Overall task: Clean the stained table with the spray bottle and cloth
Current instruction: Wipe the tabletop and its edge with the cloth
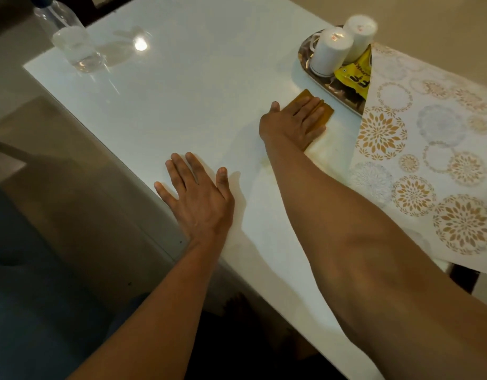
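Head view, single entry: wiping stage of a worktop clean.

Item 1. Right hand: fingers straight and together, laid flat on the folded mustard cloth and pressing it to the white worktop. No curl or pinch; the palm bears down.

Item 2. Left hand: fingers straight and spread, palm flat on bare worktop beside its near edge, holding nothing. Judged a brace. The two hands are well apart, the left nearer the body.

Item 3. Stain: faint yellowish smear just beside the right wrist, running back under the right forearm. Its far limit under the cloth is hidden.

Item 4. Spray bottle: clear, upright, far ahead and to the left of the left hand, well apart from both hands. Untouched at this moment.

Item 5. Oval tray with two white cups and a yellow packet: just beyond the right fingertips. A patterned cover lies to the right of the right hand.

Step in hand, as judged: wiping, spraying set aside. Next move calls for drawing the cloth back toward the body across the smear, pressure kept even, short of the tray.
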